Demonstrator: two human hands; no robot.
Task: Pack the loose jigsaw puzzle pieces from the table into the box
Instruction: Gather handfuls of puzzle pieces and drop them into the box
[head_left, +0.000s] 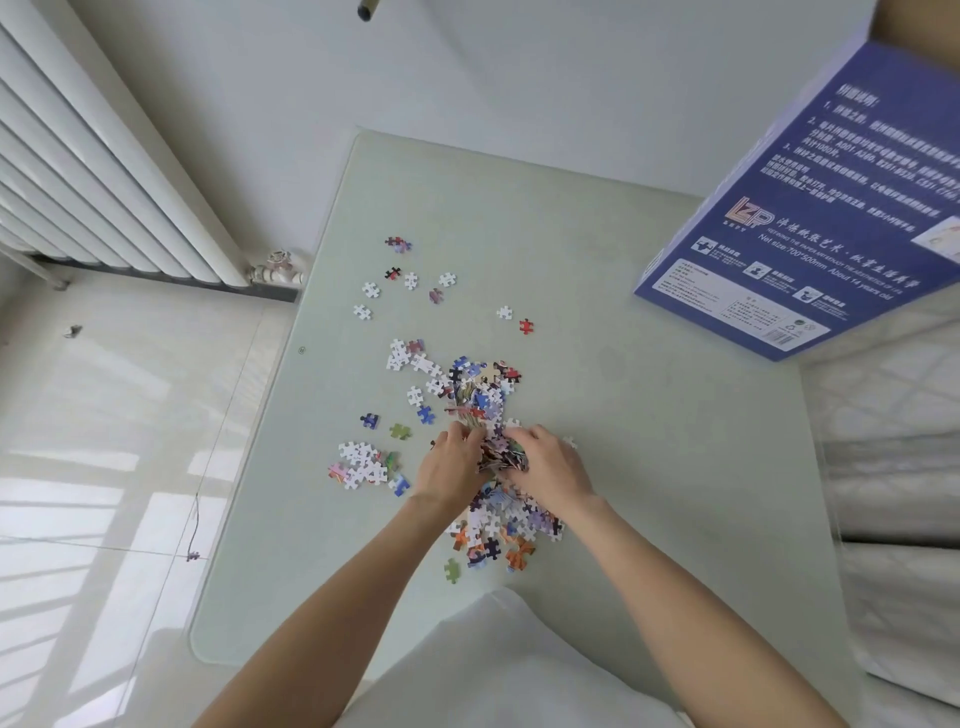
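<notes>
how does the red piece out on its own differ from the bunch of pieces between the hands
The red piece lies alone and flat on the table, untouched; the bunch is many pieces heaped together, pressed between the left hand and right hand. The red piece is one colour; the bunch mixes many. The red piece sits farther from the person. Neither is in the box yet.
</notes>
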